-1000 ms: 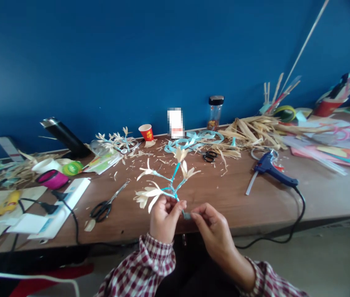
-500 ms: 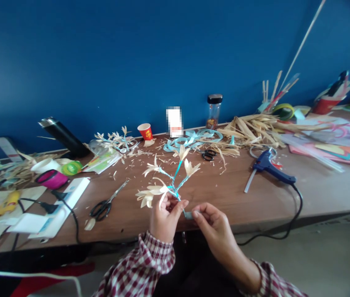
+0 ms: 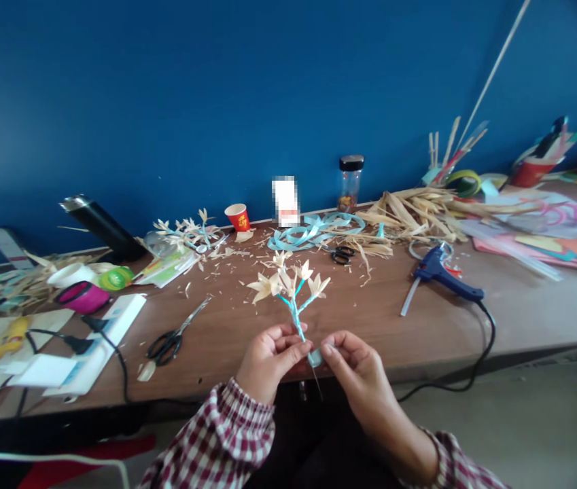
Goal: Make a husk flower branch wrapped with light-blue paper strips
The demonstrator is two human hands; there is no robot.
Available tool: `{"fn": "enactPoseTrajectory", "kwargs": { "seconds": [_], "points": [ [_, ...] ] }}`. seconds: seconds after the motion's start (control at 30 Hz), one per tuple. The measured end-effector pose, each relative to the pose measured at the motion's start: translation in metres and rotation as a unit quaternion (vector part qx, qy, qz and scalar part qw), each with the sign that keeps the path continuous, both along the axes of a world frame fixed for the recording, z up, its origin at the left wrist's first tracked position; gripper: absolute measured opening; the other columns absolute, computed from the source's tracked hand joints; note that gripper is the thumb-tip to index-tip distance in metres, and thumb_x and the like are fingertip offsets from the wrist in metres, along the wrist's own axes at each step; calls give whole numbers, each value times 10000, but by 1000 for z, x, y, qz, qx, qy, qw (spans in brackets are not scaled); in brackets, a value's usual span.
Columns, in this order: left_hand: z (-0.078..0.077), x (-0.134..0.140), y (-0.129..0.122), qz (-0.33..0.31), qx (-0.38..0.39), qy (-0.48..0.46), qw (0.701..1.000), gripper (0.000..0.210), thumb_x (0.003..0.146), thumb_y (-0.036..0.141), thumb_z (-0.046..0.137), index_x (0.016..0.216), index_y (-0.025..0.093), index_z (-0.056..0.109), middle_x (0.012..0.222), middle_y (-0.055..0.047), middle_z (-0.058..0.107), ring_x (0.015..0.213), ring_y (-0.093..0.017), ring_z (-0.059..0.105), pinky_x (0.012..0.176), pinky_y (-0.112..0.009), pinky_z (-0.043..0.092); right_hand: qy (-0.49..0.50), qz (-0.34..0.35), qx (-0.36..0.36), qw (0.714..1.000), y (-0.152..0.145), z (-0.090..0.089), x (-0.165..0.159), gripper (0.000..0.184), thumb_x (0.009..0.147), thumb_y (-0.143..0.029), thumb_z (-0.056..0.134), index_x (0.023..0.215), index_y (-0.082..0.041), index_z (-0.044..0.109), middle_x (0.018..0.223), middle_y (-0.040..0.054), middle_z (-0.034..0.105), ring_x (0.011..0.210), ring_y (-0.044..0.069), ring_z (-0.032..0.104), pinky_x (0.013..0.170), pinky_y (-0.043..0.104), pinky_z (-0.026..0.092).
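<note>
Between thumb and fingers, my left hand point(image 3: 272, 360) pinches the stem of a handmade flower spray point(image 3: 295, 309), its pale husk-like blossoms pointing up and away from me. Light blue tape wraps the branching stem, and a thin bare wire sticks out below, over the table's front edge. My right hand point(image 3: 354, 367) is closed on the loose end of a light blue tape strip point(image 3: 315, 357), which runs to the lower stem. The fingertips of both hands are close together but apart.
Black-handled scissors point(image 3: 166, 345) and a white power strip point(image 3: 102, 346) lie at left. A blue glue gun point(image 3: 441, 275) rests at right, its cord hanging over the edge. Behind are a blue ribbon coil point(image 3: 293, 238), dried husks point(image 3: 410, 207), a red paper cup point(image 3: 240, 219) and a jar point(image 3: 350, 185).
The flower spray has turned, so its blossoms sit closer together and more upright. My left hand grips lower on the stem, and the bare wire end now shows below.
</note>
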State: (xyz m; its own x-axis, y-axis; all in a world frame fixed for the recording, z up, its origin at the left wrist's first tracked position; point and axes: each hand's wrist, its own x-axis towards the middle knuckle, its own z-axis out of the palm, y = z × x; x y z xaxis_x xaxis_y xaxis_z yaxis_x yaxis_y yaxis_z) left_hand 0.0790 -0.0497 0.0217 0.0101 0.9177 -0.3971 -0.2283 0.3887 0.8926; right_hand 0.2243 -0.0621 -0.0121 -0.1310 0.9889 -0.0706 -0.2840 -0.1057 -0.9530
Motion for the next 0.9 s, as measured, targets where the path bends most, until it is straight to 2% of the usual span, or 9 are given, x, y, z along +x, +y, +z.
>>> {"fn": "enactPoseTrajectory", "kwargs": {
  "seconds": [0.1, 0.2, 0.43, 0.63, 0.8, 0.9],
  "points": [
    [-5, -4, 1, -12, 8, 31, 999, 399, 581, 318, 800, 911, 136, 669, 712, -31, 691, 661, -152, 659, 646, -271, 541, -19, -5, 10, 1000, -2, -3, -1, 235, 815, -400, 602, 799, -172, 547, 704, 3, 616, 633, 120, 581, 612, 229, 481],
    [-9, -7, 0, -30, 69, 90, 993, 348, 634, 301, 761, 929, 141, 672, 749, -43, 707, 709, -160, 665, 699, -271, 534, -20, -11, 8, 1000, -4, -5, -3, 233, 813, -396, 605, 783, -171, 550, 689, 5, 617, 633, 119, 579, 606, 227, 471],
    [-12, -6, -4, -19, 116, 156, 981, 325, 671, 305, 718, 939, 133, 654, 796, -75, 719, 737, -194, 671, 671, -281, 531, -39, -26, 2, 999, -6, -8, -5, 253, 798, -411, 617, 764, -165, 565, 650, 0, 600, 584, 108, 549, 554, 212, 444],
    [-10, -4, -6, -3, 93, 93, 991, 367, 653, 319, 736, 953, 136, 629, 715, -34, 685, 653, -166, 652, 634, -281, 540, -37, -6, -7, 999, -2, -4, -2, 262, 808, -419, 601, 769, -162, 572, 659, -5, 593, 564, 95, 527, 528, 198, 436],
    [-9, -2, -8, 30, 92, 54, 994, 397, 617, 325, 765, 937, 140, 621, 681, -5, 657, 616, -144, 638, 628, -272, 534, -9, 39, -26, 999, -2, -3, 0, 279, 818, -424, 586, 937, -172, 573, 765, 32, 654, 706, 148, 615, 567, 222, 478],
    [-8, -2, -7, 32, 82, 45, 995, 427, 600, 338, 773, 946, 143, 616, 690, -2, 652, 615, -151, 639, 625, -295, 541, -5, 49, -33, 998, -5, -4, 0, 286, 803, -388, 619, 978, -179, 533, 740, 21, 656, 698, 145, 620, 581, 227, 477]
  ]
}}
